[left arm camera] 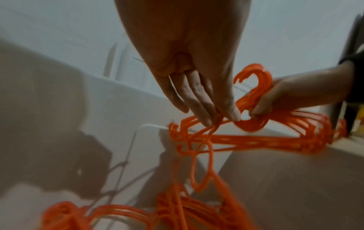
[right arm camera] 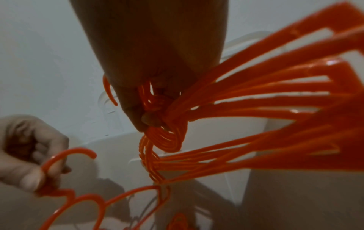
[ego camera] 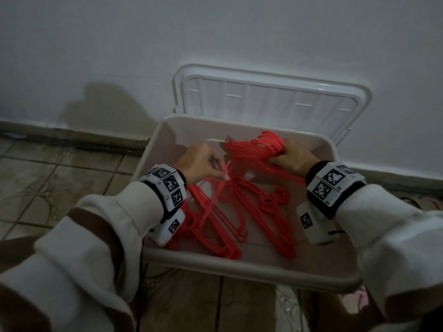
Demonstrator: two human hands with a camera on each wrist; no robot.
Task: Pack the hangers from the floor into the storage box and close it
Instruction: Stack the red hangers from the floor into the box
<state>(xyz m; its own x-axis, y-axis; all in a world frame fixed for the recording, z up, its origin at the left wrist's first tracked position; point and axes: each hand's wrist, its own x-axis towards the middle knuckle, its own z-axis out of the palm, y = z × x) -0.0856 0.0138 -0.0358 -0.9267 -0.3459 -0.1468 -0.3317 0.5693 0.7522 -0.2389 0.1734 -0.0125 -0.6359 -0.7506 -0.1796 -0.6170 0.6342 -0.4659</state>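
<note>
Here the right hand (ego camera: 293, 161) reaches forward over the storage box (ego camera: 251, 267), its grip clamped round the necks of a bundle of red hangers (ego camera: 259, 149); the right-wrist view shows the thumb and fingers (right arm camera: 149, 119) curled over the stacked necks just below the hooks. The hooks of this bundle rise beyond the knuckles toward the far wall of the box, while the shoulders fan back toward the person and to the right, so the long axis of the bundle runs slantwise from the far wall toward the near right corner. The left hand (ego camera: 203, 164) is held palm-down to the left of it, well inside the box, with thumb and fingertips (left arm camera: 208, 123) pinched on the neck of a single hanger (ego camera: 215, 200). That hanger's hook stands up beside the thumb, and its body slopes down and toward the person, onto the loose hangers (ego camera: 271, 212) lying flat on the floor of the box. These lie with their long axes running roughly from far to near. The white lid (ego camera: 268, 99) stands open, leaning against the wall behind the box, which sits on a tiled floor (ego camera: 60, 178).
</note>
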